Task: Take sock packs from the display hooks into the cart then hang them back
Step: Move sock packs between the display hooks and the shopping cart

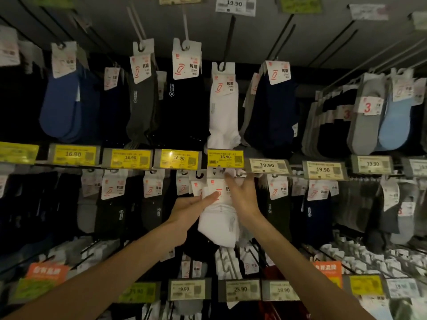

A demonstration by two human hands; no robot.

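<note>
Likely slip: the header hole of the white sock pack [219, 225] snags or only half-catches on the display hook, whose tip is hidden behind the yellow 16.90 price tag [225, 158], so the pack drops onto the rows below. Neighbouring packs could also be nudged loose. The pack sits between the 2 hands. The left hand [193, 205] lies with straight fingers against its label. The right hand [242, 195] reaches its header from the right; whether it pinches, I cannot tell.

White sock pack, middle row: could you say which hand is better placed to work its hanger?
Likely right: right hand is at the hanger of the white sock pack; left hand rests flat lower down.
</note>
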